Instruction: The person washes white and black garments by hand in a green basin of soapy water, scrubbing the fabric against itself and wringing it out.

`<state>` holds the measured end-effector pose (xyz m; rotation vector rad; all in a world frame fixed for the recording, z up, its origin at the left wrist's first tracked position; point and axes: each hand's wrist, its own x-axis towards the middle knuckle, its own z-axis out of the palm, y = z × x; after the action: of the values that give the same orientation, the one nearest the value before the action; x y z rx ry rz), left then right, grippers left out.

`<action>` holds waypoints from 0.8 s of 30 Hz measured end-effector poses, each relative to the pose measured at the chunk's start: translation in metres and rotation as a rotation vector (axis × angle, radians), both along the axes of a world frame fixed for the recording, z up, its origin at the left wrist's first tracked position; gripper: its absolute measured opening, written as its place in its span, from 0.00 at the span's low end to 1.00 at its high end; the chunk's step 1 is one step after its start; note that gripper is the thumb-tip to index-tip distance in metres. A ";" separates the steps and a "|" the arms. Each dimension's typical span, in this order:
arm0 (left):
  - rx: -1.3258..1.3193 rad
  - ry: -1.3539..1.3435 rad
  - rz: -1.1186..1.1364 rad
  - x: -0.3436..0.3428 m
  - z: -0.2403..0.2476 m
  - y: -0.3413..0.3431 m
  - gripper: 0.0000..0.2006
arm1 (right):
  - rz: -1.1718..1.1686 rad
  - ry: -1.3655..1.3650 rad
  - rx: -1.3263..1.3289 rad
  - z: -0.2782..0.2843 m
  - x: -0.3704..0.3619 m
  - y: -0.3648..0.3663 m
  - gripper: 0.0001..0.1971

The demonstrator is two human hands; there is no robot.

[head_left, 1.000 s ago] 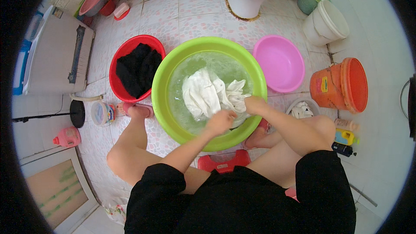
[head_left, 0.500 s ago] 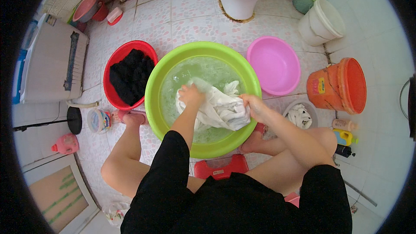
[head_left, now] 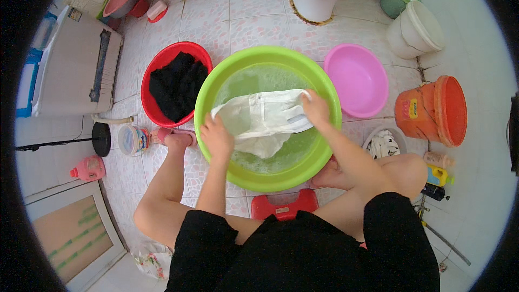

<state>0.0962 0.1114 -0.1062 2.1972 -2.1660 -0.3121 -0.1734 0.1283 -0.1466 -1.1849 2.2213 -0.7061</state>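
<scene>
A white garment [head_left: 270,113] is stretched between my two hands over a large lime-green basin [head_left: 268,185] of sudsy water. Its upper edge, a straight band like a waistband, runs from hand to hand, while the lower part hangs into the water. My left hand [head_left: 217,136] grips the garment's left end near the basin's left rim, fingers closed. At the other end, my right hand [head_left: 315,109] pinches the band's corner beside the right rim. Water and foam show behind the cloth.
A red basin [head_left: 147,94] of black clothing [head_left: 178,86] stands at the left. To the right are a pink basin [head_left: 357,81], an orange bucket [head_left: 424,109], a white bucket [head_left: 413,32] and a small grey basin [head_left: 400,136] with cloth. A red stool [head_left: 285,205] sits in front.
The bunched garment has been spread out between both hands and partly lifted. My left hand has left the water and moved toward the basin's left rim; my right hand has moved farther up.
</scene>
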 end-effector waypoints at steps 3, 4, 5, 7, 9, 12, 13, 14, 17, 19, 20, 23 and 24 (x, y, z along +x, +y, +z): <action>-0.194 -0.005 -0.109 -0.009 -0.046 0.029 0.24 | 0.336 0.306 0.027 -0.007 0.053 0.003 0.19; -0.186 0.000 -0.111 -0.023 -0.051 0.034 0.24 | 0.417 0.400 0.091 -0.010 0.061 0.009 0.20; -0.052 -0.032 -0.171 -0.039 -0.054 0.040 0.22 | 0.416 0.402 0.098 -0.016 0.066 0.015 0.20; 0.091 -0.059 -0.232 -0.054 -0.067 0.051 0.20 | 0.516 0.484 -0.003 -0.037 0.073 0.029 0.23; -0.023 -0.018 -0.229 -0.056 -0.097 0.060 0.18 | 0.516 0.499 0.068 -0.047 0.076 0.041 0.26; 0.037 -0.038 -0.245 -0.068 -0.123 0.063 0.17 | 0.456 0.487 0.154 -0.080 0.060 0.052 0.29; 0.047 -0.032 -0.246 -0.070 -0.128 0.063 0.17 | 0.427 0.474 0.206 -0.088 0.055 0.055 0.28; 0.080 -0.061 -0.244 -0.071 -0.132 0.062 0.17 | 0.398 0.460 0.253 -0.086 0.055 0.050 0.28; 0.277 0.016 -0.200 -0.064 -0.148 0.056 0.19 | 0.462 0.378 0.482 -0.078 0.047 0.029 0.24; 0.598 0.073 -0.138 -0.054 -0.162 0.050 0.20 | 0.415 0.372 0.467 -0.095 0.044 0.031 0.21; 0.711 0.059 -0.141 -0.049 -0.167 0.044 0.21 | 0.363 0.369 0.445 -0.101 0.042 0.028 0.20; 0.823 0.007 -0.194 -0.033 -0.181 0.018 0.22 | 0.219 0.292 0.541 -0.126 0.037 0.011 0.17; 0.831 -0.011 -0.222 -0.033 -0.180 0.005 0.22 | 0.207 0.301 0.535 -0.139 0.029 0.010 0.17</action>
<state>0.0630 0.1163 -0.2867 2.2336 -2.5942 -1.4360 -0.1446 0.1386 -0.2857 -1.2639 2.2672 0.1600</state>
